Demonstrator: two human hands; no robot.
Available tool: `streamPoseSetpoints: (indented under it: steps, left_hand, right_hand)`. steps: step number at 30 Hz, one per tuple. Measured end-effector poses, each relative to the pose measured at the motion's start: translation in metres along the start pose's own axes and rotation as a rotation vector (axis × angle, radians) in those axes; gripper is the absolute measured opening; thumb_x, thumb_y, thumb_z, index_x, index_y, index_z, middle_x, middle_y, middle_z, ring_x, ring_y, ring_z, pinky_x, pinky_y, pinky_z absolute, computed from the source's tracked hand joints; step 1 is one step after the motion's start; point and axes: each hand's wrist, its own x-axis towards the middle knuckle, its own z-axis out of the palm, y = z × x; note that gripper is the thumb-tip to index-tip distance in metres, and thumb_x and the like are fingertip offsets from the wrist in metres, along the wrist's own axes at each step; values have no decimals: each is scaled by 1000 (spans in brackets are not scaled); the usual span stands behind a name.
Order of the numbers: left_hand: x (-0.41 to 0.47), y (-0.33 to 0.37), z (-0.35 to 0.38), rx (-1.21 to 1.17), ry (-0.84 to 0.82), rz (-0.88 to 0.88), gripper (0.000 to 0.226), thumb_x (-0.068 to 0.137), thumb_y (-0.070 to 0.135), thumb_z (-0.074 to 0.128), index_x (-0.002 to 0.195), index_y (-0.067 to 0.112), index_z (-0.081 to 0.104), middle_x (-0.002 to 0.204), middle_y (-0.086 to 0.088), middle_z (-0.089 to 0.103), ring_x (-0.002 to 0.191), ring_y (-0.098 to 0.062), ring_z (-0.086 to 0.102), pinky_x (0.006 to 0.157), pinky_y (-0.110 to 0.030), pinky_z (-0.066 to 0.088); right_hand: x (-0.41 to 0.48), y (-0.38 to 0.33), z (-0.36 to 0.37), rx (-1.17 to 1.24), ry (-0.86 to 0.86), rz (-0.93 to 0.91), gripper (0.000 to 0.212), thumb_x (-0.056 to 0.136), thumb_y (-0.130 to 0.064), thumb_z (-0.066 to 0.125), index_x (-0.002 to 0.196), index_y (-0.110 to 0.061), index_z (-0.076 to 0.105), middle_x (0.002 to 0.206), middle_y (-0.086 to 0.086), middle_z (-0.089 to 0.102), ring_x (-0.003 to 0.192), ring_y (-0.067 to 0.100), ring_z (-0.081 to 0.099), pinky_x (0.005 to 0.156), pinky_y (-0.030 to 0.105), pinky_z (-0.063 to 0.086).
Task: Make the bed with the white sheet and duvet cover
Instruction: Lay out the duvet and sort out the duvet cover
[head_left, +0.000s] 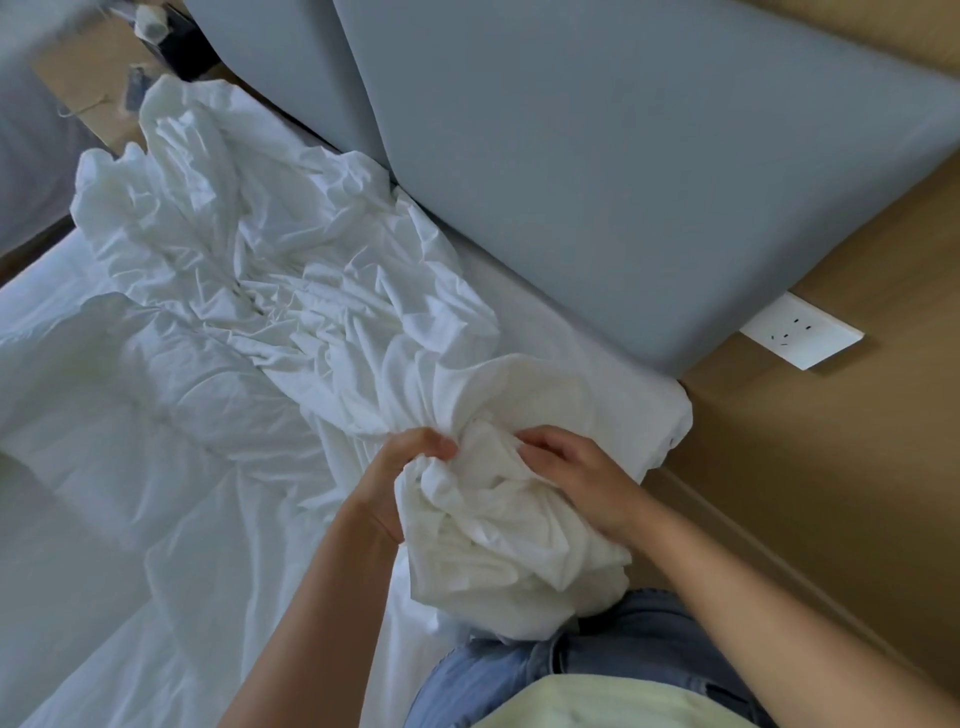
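While the left hand (400, 478) and right hand (582, 483) both clench the duvet cover's (498, 525) gathered end at six o'clock, probably to find its corner, the rest trails crumpled toward eleven o'clock across the sheet (104, 519), along the grey headboard (623, 182).

Most fingers (439, 444) of the left hand (400, 483) are buried in the bunched duvet cover (498, 525); the fingertips of the right hand (576, 478) sink into the same folds. The sheet (104, 493) runs off the left and bottom edges; the small objects (150, 26) in the top-left corner are too blurred to name.
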Motion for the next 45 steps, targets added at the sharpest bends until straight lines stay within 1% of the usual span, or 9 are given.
streamPoseSetpoints:
  steps: [7, 12, 18, 24, 27, 34, 38, 40, 45]
  left_hand:
    - [5, -6, 6, 2, 67, -48, 50, 41, 16, 66, 86, -5, 62, 68, -16, 60, 61, -29, 62, 55, -32, 53]
    - [10, -8, 10, 30, 84, -75, 46, 46, 23, 72, 84, -2, 69, 68, -16, 65, 62, -29, 66, 57, -35, 54]
    - [10, -1, 4, 127, 0, -128, 59, 57, 56, 74, 96, 12, 76, 94, -15, 71, 88, -29, 69, 71, -37, 56]
    - [8, 0, -3, 257, 38, -145, 60, 49, 30, 78, 101, 2, 68, 88, -17, 68, 79, -30, 67, 67, -36, 55]
    - [10, -3, -3, 218, 17, -141, 53, 50, 25, 75, 98, 3, 70, 91, -19, 67, 81, -31, 66, 70, -38, 56]
    - [12, -12, -1, 182, 11, -233, 50, 53, 27, 74, 96, 2, 72, 92, -18, 66, 84, -31, 65, 77, -40, 53]
    - [25, -12, 27, 232, 154, -176, 11, 63, 14, 68, 66, 3, 68, 62, -10, 63, 55, -21, 63, 56, -26, 51]
    - [35, -11, 37, 176, 183, -126, 22, 74, 7, 59, 52, 6, 64, 51, -7, 58, 45, -18, 58, 45, -21, 48]
    - [55, 23, 63, 43, 121, -29, 22, 73, 10, 54, 91, -1, 61, 74, -13, 64, 66, -25, 63, 63, -31, 55]
  right_hand:
    - [3, -5, 0, -138, 129, -70, 14, 92, -17, 58, 82, -17, 68, 86, -6, 68, 73, -4, 62, 66, 9, 46]
    - [-9, -44, 4, -152, 467, -388, 16, 95, -10, 51, 80, -5, 54, 76, 0, 53, 67, 1, 49, 67, 13, 41]
    - [-40, -44, 40, -597, 75, -602, 12, 92, -5, 50, 81, -2, 54, 85, 5, 53, 82, 18, 47, 80, 33, 42]
    - [-46, -26, 46, -951, 60, -603, 26, 80, -18, 35, 71, -3, 54, 76, 14, 55, 67, 27, 50, 59, 41, 47]
    - [-40, -24, 46, -1037, 39, -566, 36, 76, -28, 26, 71, -6, 54, 81, 13, 57, 75, 25, 48, 71, 39, 42]
    - [-38, -16, 40, -790, -86, -517, 14, 81, -14, 44, 68, -10, 45, 81, 9, 53, 79, 10, 35, 80, 16, 24]
    - [-37, -20, 36, -437, 43, -385, 28, 83, -11, 46, 57, -15, 37, 61, -8, 41, 60, 7, 37, 60, 20, 31]
    - [-29, -27, 30, -206, 194, -277, 41, 89, -10, 48, 52, -19, 32, 50, -12, 36, 50, 3, 35, 53, 20, 31]
    - [4, -55, -12, -157, 495, -121, 23, 95, -25, 46, 77, -11, 51, 71, -7, 48, 61, 1, 45, 56, 11, 34]
